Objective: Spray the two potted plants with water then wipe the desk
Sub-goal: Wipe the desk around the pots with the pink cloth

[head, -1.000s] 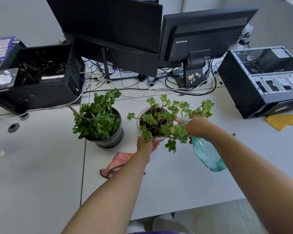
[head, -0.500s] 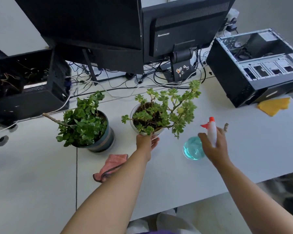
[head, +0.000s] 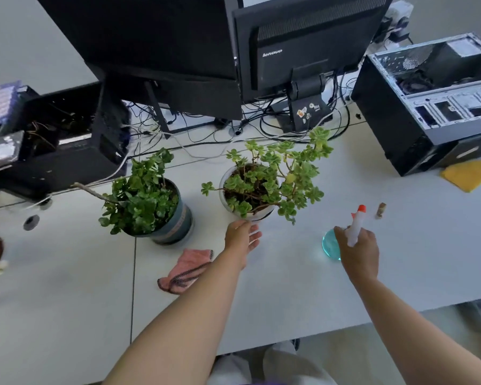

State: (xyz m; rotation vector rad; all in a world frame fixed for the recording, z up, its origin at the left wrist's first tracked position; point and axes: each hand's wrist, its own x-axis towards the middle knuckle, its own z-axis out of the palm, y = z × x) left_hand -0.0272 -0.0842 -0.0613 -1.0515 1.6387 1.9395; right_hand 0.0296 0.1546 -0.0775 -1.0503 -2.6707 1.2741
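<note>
Two potted plants stand mid-desk: a leafy one in a blue-grey pot (head: pixel 175 220) on the left and a succulent in a white pot (head: pixel 250 215) on the right. My left hand (head: pixel 242 238) is just in front of the white pot, fingers loosely apart, holding nothing. My right hand (head: pixel 358 252) grips a spray bottle (head: pixel 329 244) with a teal body, white head and red nozzle, standing on the desk right of the white pot. A pink cloth (head: pixel 188 269) lies crumpled in front of the blue-grey pot.
Two black monitors (head: pixel 303 43) and tangled cables sit behind the plants. Open computer cases stand at left (head: pixel 59 145) and right (head: pixel 428 107). A yellow cloth (head: pixel 469 173) lies far right, a small brown object (head: pixel 381 210) near the bottle. The white desk (head: pixel 289 287) has a seam at left.
My right hand pulled the spray bottle away from the succulent and set it down on the desk to the right. My left hand came off the white pot's rim.
</note>
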